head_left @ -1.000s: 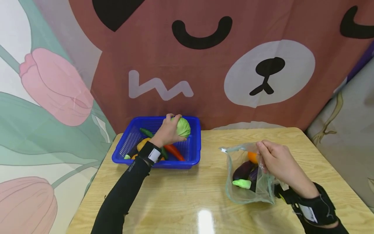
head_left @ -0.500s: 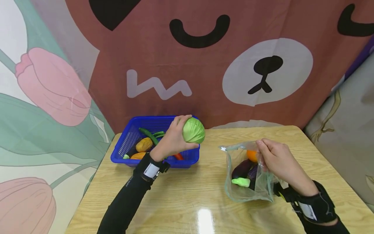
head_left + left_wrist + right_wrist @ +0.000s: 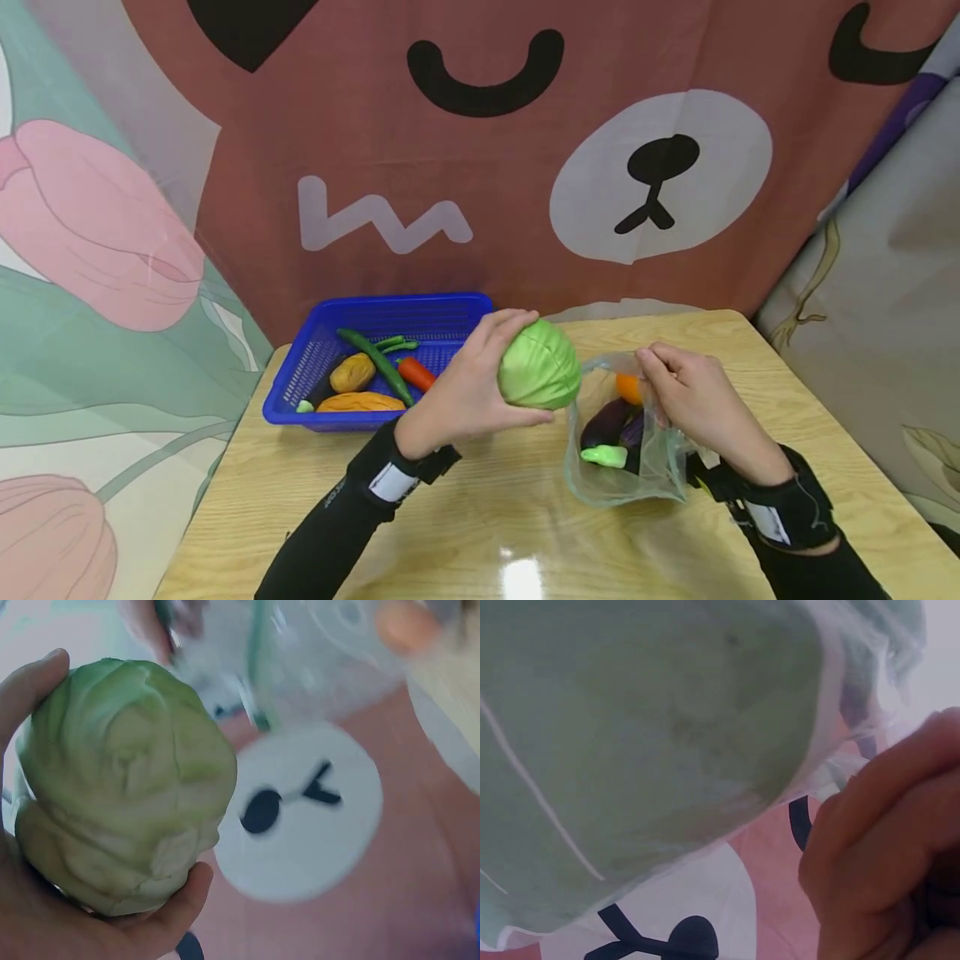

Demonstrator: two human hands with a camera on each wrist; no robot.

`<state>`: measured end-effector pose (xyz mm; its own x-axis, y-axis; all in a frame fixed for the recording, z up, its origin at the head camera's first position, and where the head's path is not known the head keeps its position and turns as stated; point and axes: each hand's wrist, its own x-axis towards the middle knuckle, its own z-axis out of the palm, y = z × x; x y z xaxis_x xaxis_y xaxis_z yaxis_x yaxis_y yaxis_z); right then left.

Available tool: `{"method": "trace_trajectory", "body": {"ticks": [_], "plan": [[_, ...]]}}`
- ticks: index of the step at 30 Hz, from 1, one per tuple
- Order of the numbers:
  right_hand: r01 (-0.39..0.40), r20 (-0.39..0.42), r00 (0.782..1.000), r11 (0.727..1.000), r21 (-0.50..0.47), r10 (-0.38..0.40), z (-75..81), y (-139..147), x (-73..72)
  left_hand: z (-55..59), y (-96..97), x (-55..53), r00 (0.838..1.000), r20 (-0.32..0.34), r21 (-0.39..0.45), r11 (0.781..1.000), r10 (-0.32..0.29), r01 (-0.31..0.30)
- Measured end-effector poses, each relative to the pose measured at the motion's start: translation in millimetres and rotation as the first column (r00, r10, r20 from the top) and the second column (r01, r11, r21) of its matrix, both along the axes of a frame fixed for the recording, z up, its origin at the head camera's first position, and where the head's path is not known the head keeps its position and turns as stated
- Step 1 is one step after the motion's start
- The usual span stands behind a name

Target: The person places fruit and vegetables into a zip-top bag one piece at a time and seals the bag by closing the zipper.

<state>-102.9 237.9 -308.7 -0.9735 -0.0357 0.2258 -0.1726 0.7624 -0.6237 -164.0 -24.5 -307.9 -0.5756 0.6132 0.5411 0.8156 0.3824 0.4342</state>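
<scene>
A round green cabbage [image 3: 540, 365] is gripped in my left hand [image 3: 471, 392], thumb below and fingers over the top. It hangs above the table between the basket and the bag, overlapping the bag's left edge in the head view. In the left wrist view the cabbage [image 3: 127, 787] fills the palm. My right hand [image 3: 701, 400] pinches the rim of a clear, green-edged mesh-like bag [image 3: 600, 492]. Inside that bag lie dark eggplants [image 3: 606, 423], one with a light green cap [image 3: 604, 456], and an orange round item [image 3: 628, 388]. The right wrist view shows the bag [image 3: 652, 750] close up.
A blue plastic basket [image 3: 330, 423] stands at the back left of the wooden table [image 3: 442, 517]. In it lie a cucumber [image 3: 378, 363], a red-orange carrot-like vegetable [image 3: 415, 372], a potato-like item [image 3: 352, 373] and an orange ridged item [image 3: 360, 402]. A printed bear curtain [image 3: 360, 133] hangs behind.
My left hand has lifted the cabbage out of the blue basket and carried it right, up to the bag. The right hand keeps holding the bag in nearly the same place.
</scene>
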Motion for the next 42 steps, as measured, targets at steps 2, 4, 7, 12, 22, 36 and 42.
{"method": "trace_trajectory", "body": {"ticks": [2,4,7,12,22,36,42], "plan": [[0.013,-0.021,1.000,0.999,0.029,-0.012,1.2,-1.1,0.1,1.7,9.0,8.7,0.999,0.003,-0.053,0.997,-0.050,0.050],[0.020,-0.040,0.999,0.998,0.055,-0.018,2.6,-1.8,0.5,2.0,19.2,15.8,0.994,0.014,-0.107,0.989,-0.105,0.106],[0.024,-0.068,0.997,0.996,0.083,-0.018,4.0,-1.8,1.8,-1.1,35.3,21.2,0.978,0.015,-0.181,0.961,-0.210,0.209],[0.037,-0.104,0.994,0.993,0.111,-0.025,3.3,1.3,10.4,-12.1,62.7,19.1,0.932,-0.027,-0.324,0.885,-0.361,0.333],[0.054,-0.114,0.993,0.989,0.134,-0.039,4.2,-3.2,11.6,-29.9,85.7,37.5,0.897,-0.438,-0.483,0.858,-0.065,-0.174],[-0.005,-0.048,0.999,0.994,0.111,0.010,5.4,-17.6,1.7,-43.7,115.7,38.7,0.883,-0.451,-0.741,0.605,-0.128,-0.291],[-0.011,-0.067,0.998,0.993,0.121,0.020,7.6,-20.5,-0.6,-47.1,137.2,17.5,0.972,-0.218,-0.767,0.631,-0.083,-0.118]]}}
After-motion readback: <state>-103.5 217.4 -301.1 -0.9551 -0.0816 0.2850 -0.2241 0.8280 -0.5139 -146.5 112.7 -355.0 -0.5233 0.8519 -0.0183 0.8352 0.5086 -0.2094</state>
